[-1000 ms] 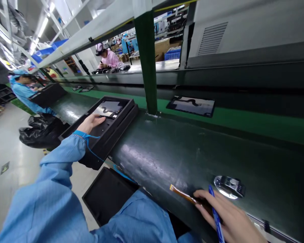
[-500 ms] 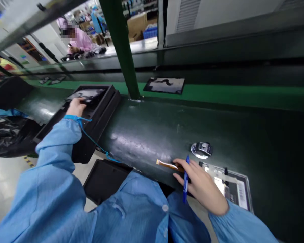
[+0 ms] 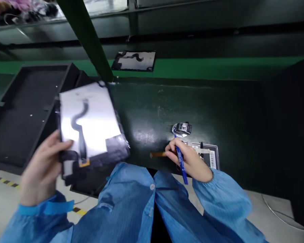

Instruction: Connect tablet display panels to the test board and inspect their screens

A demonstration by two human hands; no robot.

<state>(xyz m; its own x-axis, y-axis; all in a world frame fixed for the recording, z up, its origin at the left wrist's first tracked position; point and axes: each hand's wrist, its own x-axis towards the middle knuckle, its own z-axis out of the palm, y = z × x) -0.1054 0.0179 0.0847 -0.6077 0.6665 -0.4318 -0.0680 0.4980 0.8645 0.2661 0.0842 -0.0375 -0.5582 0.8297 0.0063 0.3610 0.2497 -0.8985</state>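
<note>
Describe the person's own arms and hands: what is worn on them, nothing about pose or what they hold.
Both hands, left and right, are bare, no gloves. Both arms wear loose light-blue smock sleeves gathered at elastic cuffs. The left wrist carries a brighter blue band at the cuff. No markings show.

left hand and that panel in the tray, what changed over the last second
The left hand has taken hold of the silver panel and lifted it out of the black tray, bringing it toward the body; the tray now shows bare foam. The right hand stayed on the belt, gripping the blue pen and touching the orange ribbon strip, beside the metal counter.
</note>
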